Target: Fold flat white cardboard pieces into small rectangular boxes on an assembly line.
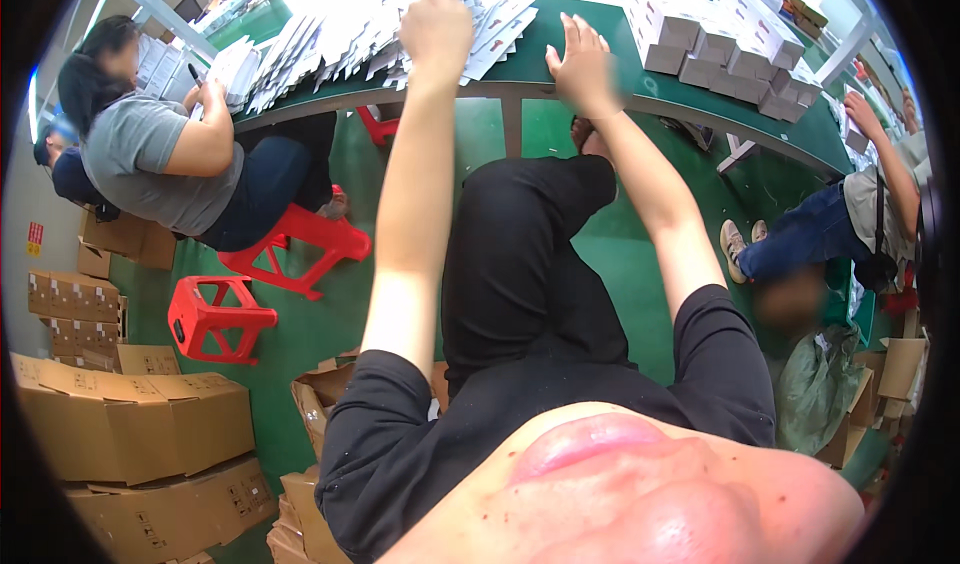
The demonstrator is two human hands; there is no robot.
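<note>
My left hand (437,32) reaches over a spread pile of flat white folded cartons (335,49) on the green tabletop. Its fingers are curled together at the far side of the pile, and what they grip, if anything, is hidden. My right hand (585,72) is at the near edge of the green table (545,39), fingers stretched out, holding nothing that I can see. To its right, apart from it, stand stacked white boxes (715,49), made up into blocks in several rows.
At the left a seated co-worker (165,139) holds white cartons and a pen. Red stools (215,314) and brown cardboard boxes (130,414) stand on the green floor. Another person (880,194) is at the right end of the table. A green plastic bag (815,394) lies at lower right.
</note>
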